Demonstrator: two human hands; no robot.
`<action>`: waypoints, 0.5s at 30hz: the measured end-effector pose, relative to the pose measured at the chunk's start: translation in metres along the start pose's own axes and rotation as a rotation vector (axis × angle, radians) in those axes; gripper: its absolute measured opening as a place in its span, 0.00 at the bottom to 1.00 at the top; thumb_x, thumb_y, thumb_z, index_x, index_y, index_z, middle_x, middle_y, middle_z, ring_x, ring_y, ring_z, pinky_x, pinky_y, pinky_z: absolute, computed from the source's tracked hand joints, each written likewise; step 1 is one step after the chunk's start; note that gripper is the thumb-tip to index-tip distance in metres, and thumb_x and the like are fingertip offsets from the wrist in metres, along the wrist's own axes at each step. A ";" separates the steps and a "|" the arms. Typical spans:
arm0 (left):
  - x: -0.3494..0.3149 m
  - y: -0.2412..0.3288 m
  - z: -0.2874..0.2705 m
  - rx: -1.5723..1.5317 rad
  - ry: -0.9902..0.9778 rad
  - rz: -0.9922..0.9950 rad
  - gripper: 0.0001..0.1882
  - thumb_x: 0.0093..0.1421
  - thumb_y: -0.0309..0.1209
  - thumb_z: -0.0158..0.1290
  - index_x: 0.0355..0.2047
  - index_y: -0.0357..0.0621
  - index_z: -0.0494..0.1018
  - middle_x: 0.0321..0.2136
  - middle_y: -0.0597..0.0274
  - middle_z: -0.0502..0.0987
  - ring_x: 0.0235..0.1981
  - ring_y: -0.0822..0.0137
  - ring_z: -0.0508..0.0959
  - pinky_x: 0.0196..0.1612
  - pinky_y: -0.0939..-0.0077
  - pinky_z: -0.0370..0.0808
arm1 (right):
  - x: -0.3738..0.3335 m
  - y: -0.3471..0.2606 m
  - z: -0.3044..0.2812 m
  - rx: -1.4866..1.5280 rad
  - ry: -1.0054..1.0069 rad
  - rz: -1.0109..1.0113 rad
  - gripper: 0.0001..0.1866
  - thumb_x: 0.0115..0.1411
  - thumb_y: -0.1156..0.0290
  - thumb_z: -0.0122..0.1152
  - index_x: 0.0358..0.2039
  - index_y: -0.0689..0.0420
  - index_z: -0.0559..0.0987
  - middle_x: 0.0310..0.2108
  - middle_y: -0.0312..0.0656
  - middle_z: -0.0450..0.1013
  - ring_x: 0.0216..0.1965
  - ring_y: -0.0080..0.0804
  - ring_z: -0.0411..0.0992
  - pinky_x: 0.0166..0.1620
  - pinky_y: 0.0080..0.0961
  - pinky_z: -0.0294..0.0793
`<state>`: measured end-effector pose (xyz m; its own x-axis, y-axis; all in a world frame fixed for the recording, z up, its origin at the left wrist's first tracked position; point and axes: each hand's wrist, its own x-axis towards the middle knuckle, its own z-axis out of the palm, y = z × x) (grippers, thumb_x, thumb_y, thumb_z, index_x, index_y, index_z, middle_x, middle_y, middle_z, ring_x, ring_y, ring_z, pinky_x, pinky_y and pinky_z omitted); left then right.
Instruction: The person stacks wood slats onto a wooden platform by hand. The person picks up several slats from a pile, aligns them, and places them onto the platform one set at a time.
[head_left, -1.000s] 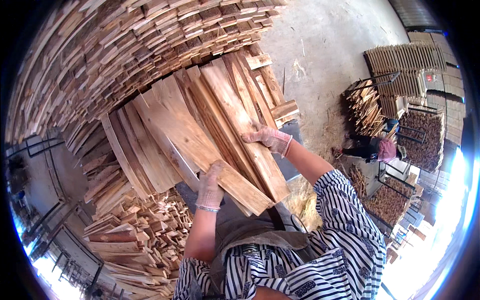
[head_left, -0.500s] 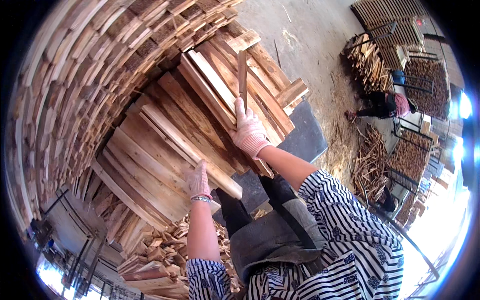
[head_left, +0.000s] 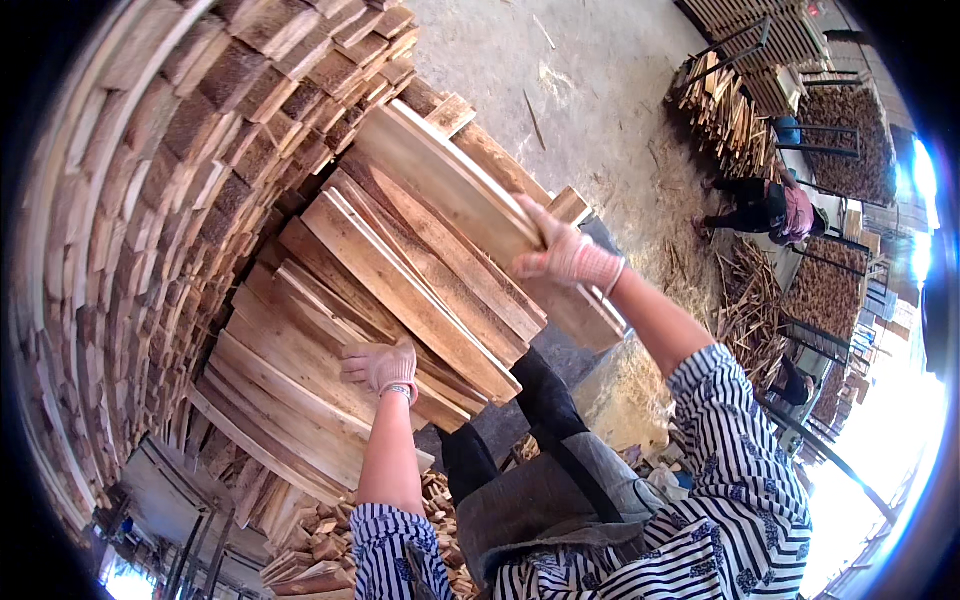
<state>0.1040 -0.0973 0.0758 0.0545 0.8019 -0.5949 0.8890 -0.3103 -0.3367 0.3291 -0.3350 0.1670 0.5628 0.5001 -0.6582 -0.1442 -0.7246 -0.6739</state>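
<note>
The left hand (head_left: 378,367) lies loosely spread on the board row (head_left: 295,375); the right hand (head_left: 568,252) pinches a pale board (head_left: 440,165) at the row's right edge; a wood stack (head_left: 230,130) (so tall!) blocks the row's far end; well right of the row, a metal rack (head_left: 767,32) holds sticks (head_left: 714,108).

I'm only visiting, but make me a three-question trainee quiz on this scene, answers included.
1. True or false: the left hand is bare.
2. What is the right hand touching?
A) a wooden board
B) a metal rail
C) the apron
3. Fill in the missing word: the right sleeve has a ____ pattern.

Key:
1. False: it is gloved.
2. A.
3. Striped.
</note>
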 end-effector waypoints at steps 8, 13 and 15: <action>0.006 0.007 0.011 -0.105 -0.008 -0.054 0.64 0.50 0.42 0.66 0.68 0.25 0.30 0.66 0.19 0.41 0.69 0.26 0.45 0.68 0.45 0.57 | 0.095 0.079 0.038 -0.009 0.067 -0.029 0.56 0.59 0.44 0.62 0.74 0.53 0.40 0.69 0.64 0.52 0.70 0.52 0.55 0.67 0.37 0.59; 0.015 0.002 0.023 -0.053 0.032 -0.015 0.65 0.47 0.41 0.67 0.67 0.23 0.30 0.63 0.18 0.45 0.67 0.31 0.54 0.67 0.52 0.61 | 0.084 0.029 0.022 -0.185 -0.273 0.159 0.55 0.61 0.39 0.55 0.74 0.56 0.38 0.65 0.66 0.58 0.66 0.56 0.60 0.65 0.39 0.61; 0.013 0.008 0.019 -0.019 0.051 -0.007 0.65 0.47 0.41 0.67 0.67 0.22 0.31 0.63 0.18 0.46 0.66 0.31 0.55 0.66 0.53 0.62 | 0.070 0.016 0.032 -0.326 -0.029 0.128 0.55 0.58 0.42 0.60 0.73 0.55 0.42 0.67 0.66 0.55 0.67 0.57 0.59 0.65 0.42 0.61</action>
<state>0.1030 -0.0986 0.0519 0.0705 0.8293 -0.5544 0.8980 -0.2947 -0.3267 0.3400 -0.2958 0.0992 0.5331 0.4054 -0.7426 0.0582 -0.8932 -0.4459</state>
